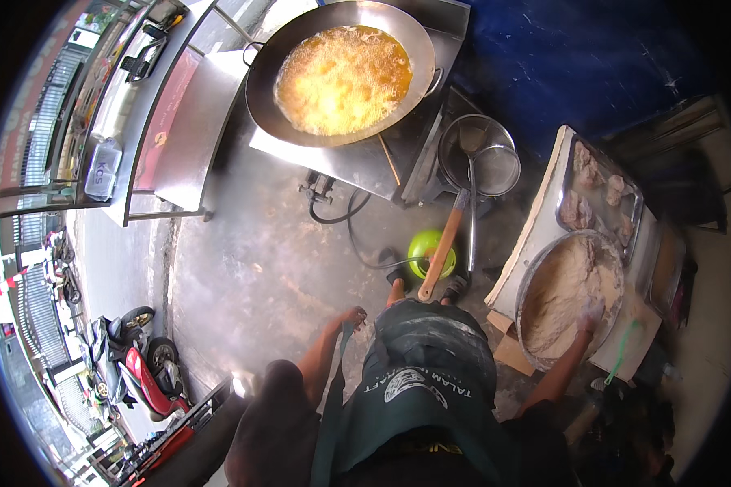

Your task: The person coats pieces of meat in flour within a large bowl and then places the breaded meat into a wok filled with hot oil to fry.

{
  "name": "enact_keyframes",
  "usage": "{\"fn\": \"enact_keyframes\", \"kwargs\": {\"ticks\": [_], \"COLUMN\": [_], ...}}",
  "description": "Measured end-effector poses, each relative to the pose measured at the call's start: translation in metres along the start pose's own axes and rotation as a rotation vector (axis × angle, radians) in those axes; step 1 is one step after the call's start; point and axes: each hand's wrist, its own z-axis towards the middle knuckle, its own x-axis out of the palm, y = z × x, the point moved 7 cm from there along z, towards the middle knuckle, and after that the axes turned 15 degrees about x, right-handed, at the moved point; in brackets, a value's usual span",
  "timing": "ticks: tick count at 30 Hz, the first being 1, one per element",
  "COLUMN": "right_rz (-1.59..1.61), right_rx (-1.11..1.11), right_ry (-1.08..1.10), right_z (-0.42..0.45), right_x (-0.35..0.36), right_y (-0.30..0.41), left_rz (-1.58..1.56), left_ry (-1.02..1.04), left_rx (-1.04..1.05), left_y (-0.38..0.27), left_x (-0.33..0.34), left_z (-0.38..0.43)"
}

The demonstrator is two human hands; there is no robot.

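Observation:
My right hand (591, 313) reaches into a large round basin of flour (563, 292) at the right; its fingers are coated, and whether they grip anything cannot be told. Behind the basin, a metal tray (603, 198) holds several flour-coated pieces, apparently chicken. My left hand (353, 318) hangs beside the dark green apron (426, 377), near its strap, with fingers partly curled; its hold is unclear. At the top, a large wok (262, 91) of bubbling oil stands on a metal stove (365, 164).
A strainer (508, 176) and long-handled utensils, one with a wooden handle (444, 249), rest right of the stove. Below them stands a green gas cylinder (425, 243) with a black hose. A steel counter (201, 128) is at the left, with motorcycles (146, 377) parked beyond. A blue sheet (585, 67) hangs behind.

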Motion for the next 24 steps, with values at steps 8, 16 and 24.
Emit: {"fn": "enact_keyframes", "kwargs": {"ticks": [8, 16, 24], "right_rz": [-0.070, 0.001, -0.193], "right_rx": [-0.211, -0.360, -0.156], "right_ry": [-0.102, 0.401, 0.877], "right_z": [0.036, 0.011, -0.065], "right_x": [0.056, 0.027, 0.001], "right_y": [-0.003, 0.002, 0.002], "left_rz": [0.472, 0.115, 0.472], "left_ry": [0.232, -0.226, -0.628], "left_rx": [0.199, 0.782, 1.021], "left_y": [-0.183, -0.363, -0.419], "left_x": [0.088, 0.176, 0.218], "left_z": [0.024, 0.045, 0.064]}}
